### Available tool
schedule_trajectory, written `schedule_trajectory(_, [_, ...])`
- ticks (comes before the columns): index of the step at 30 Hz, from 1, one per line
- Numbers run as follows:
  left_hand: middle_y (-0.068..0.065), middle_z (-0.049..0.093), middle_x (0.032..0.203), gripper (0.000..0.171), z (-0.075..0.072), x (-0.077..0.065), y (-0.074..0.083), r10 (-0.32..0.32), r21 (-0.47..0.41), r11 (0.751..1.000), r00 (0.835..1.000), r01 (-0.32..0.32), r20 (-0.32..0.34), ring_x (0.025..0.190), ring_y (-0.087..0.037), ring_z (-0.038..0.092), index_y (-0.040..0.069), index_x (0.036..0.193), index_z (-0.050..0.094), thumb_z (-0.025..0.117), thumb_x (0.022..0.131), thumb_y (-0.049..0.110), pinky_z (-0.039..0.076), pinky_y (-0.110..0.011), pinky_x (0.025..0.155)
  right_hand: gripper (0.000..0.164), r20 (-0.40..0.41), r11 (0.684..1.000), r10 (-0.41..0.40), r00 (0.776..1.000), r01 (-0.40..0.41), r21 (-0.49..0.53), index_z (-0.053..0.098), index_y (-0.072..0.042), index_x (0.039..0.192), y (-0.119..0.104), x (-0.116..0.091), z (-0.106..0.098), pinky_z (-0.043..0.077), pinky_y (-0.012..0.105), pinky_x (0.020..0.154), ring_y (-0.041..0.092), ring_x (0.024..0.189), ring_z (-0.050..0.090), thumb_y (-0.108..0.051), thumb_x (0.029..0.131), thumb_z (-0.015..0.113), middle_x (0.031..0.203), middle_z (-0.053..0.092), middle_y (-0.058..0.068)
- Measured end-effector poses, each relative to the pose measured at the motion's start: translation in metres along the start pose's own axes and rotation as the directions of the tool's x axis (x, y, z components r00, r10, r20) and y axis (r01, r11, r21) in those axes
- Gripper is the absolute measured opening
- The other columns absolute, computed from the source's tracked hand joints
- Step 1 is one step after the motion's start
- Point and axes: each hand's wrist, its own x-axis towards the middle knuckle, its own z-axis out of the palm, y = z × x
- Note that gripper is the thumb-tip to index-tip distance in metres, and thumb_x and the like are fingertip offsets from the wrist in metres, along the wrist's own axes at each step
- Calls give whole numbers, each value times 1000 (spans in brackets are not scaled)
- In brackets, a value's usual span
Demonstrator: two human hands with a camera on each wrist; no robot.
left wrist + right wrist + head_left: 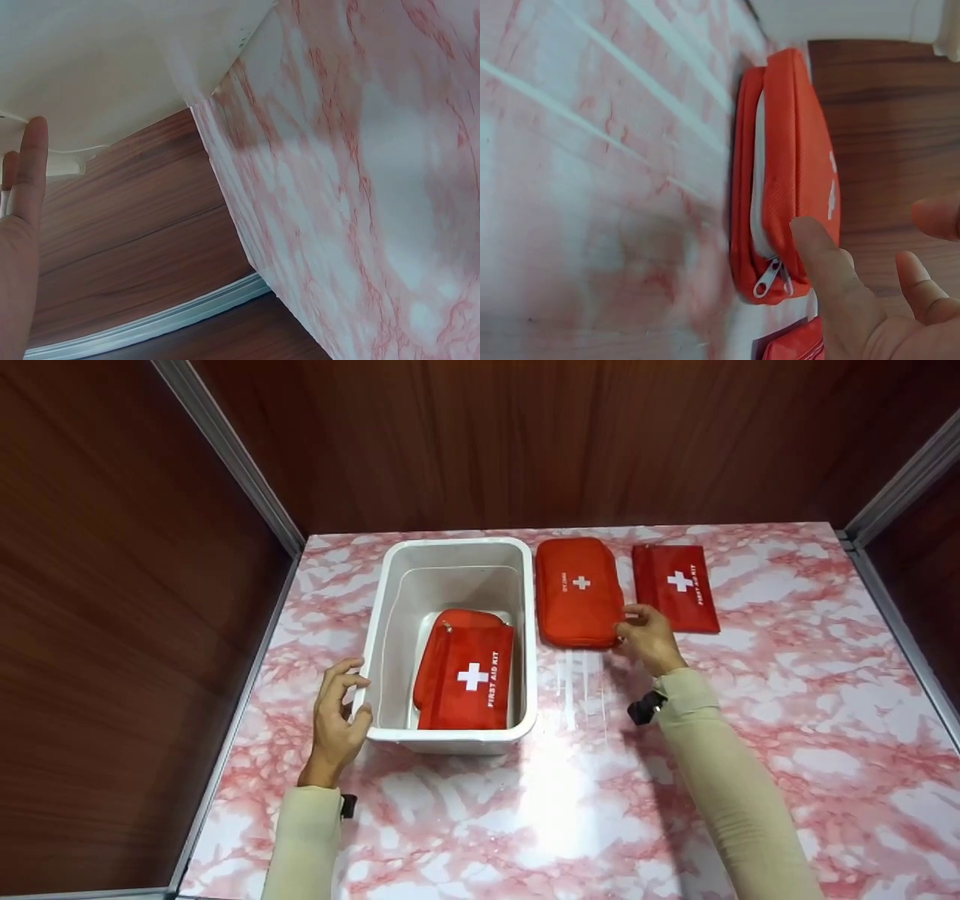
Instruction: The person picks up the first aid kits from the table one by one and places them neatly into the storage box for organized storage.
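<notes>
Orange pouch [570, 615] first: from my head view it lies flat on the table [810, 720], just right of the bin [529, 690], its small white cross facing up. My right hand [651, 639] is at its near right corner, thumb and finger bent at the edge. My left hand [339, 718] grips the bin — fingers bent over the left rim, thumb close to the near corner. Inside the bin a flat red pouch [469, 701], printed FIRST AID KIT, lies on top of a rounded pouch [431, 667]. Another flat kit [671, 592] sits to the right of the orange pouch, a gap between them, its far edge towards the wood wall [525, 442].

From my left wrist, one straight finger [30, 161] lies against the pale side of the bin, and another shows partly at the picture's edge; the rest of that hand is out of sight.

From my right wrist, the side of the orange pouch shows its pale zip and metal zip pulls [769, 279]. My thumb [825, 255] overlaps its corner — whether it presses, I cannot tell. The other fingers are loosely bent and spread apart, so the hand is not clasping the pouch.
</notes>
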Motion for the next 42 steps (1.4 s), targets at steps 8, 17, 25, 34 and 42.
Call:
schedule_trajectory(8, [-39, 50, 121, 32, -1, 0, 1, 4, 19, 1000, 1000, -4, -3, 111, -47, 51, -18, 93, 55, 48, 62, -20, 57, -26, 68, 53, -29, 999, 31, 999, -32, -27, 40, 6, 145, 7, 8, -3, 55, 45, 86, 34, 97, 60, -4, 95, 55, 115, 46, 17])
schedule_trajectory(17, [-37, 53, 120, 30, 0, 0, 1, 25, 67, 997, 1000, -25, -9, 107, -40, 54, -16, 92, 56, 49, 62, -16, 42, -15, 52, 53, -37, 998, 55, 998, -55, -6, 40, 7, 144, 18, 13, -5, 55, 44, 87, 32, 103, 55, -5, 95, 57, 120, 43, 16])
schedule_trajectory(25, [-38, 52, 119, 31, 0, -1, 0, 20, 54, 998, 1000, -19, -14, 106, -43, 54, -16, 92, 56, 49, 62, -16, 46, -14, 55, 50, -71, 992, 21, 997, -29, -125, 48, 5, 139, 24, 18, -4, 56, 36, 83, 26, 99, 56, -7, 92, 60, 110, 56, 14])
schedule_trajectory(34, [-39, 51, 121, 31, 0, -1, 2, 11, 54, 998, 1000, -11, -12, 109, -39, 53, -17, 93, 56, 49, 63, -16, 47, -14, 59, 48, -77, 980, 20, 997, -35, -195, 49, 5, 139, 24, 20, 4, 52, 40, 91, 32, 108, 60, -8, 94, 58, 123, 58, 24])
schedule_trajectory(42, [-37, 52, 122, 30, 0, -1, 2, -12, 53, 999, 1000, 12, -9, 108, -39, 53, -17, 93, 56, 49, 64, -15, 49, -16, 60, 47, -117, 965, -17, 993, -14, -262, 52, 6, 135, 23, 22, 10, 50, 23, 63, 22, 86, 59, -4, 89, 61, 108, 61, 19])
